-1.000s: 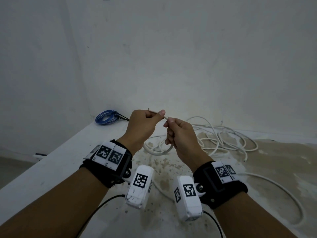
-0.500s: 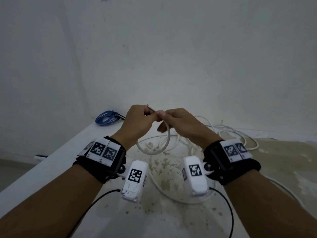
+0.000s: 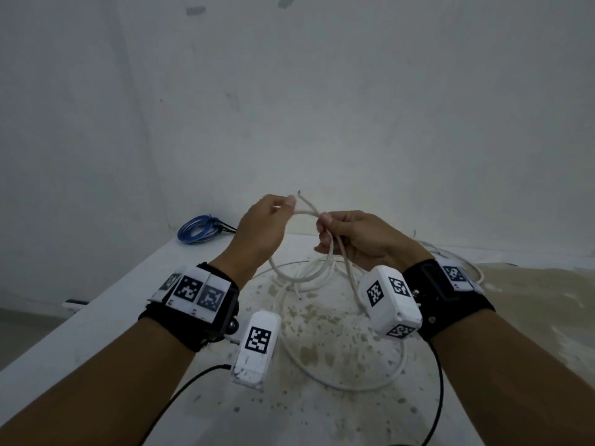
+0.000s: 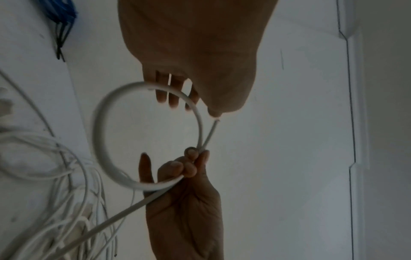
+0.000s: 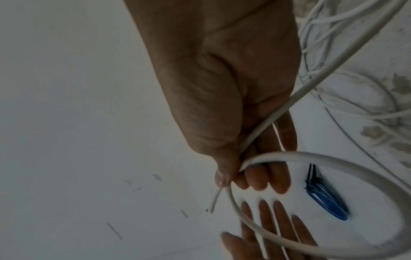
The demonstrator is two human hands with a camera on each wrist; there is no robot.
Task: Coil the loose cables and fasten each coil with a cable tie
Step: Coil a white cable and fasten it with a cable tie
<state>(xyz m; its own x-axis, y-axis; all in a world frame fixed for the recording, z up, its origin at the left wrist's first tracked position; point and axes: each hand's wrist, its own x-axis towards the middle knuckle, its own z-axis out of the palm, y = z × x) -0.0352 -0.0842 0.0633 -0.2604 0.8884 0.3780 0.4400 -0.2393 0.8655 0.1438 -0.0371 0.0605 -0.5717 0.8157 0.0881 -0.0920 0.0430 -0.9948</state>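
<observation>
Right hand (image 3: 357,235) pinches the white cable (image 4: 100,140) where its loop crosses, free end poking just past the fingertips. Left hand (image 3: 260,226) is open, straight fingers (image 4: 173,95) against the loop's far side.

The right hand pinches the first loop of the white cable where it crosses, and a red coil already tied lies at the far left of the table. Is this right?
Only the colour is wrong: the tied coil is blue, as the head view shows. The right hand does pinch the white cable at the crossing.

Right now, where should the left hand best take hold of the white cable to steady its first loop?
Probably at the top of the white cable loop, from inside: the left hand has straight fingers already through it, while the right hand pinches the crossing beside the free end.
</observation>
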